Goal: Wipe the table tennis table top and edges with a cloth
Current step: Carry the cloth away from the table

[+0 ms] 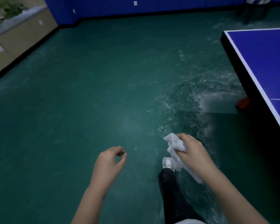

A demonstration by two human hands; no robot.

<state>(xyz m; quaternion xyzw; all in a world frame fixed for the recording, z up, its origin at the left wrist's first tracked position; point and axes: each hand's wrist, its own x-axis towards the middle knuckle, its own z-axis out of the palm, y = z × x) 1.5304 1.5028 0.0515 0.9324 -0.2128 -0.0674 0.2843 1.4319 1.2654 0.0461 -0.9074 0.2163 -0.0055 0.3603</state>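
My right hand (191, 147) gripped the bunched cloth (175, 145) at lower right; it looked soft & light, any fold ok to hold. Left hand (110, 160) hung loosely curled, empty. Table (265, 62): upper right.

Green floor (87, 102) w/ table tennis table (265, 62) at right edge of frame.
Floor: dark green, scuffed w/ pale swirl marks, thickest centre-right. Table stands on it; blue top, white border line, black side edge. Red part (243, 102) sits on floor under the table, mid-right. White shoe (167, 162) planted bottom centre. Dark chair (255, 10) upper right; beige cabinets (14, 38) along upper left.
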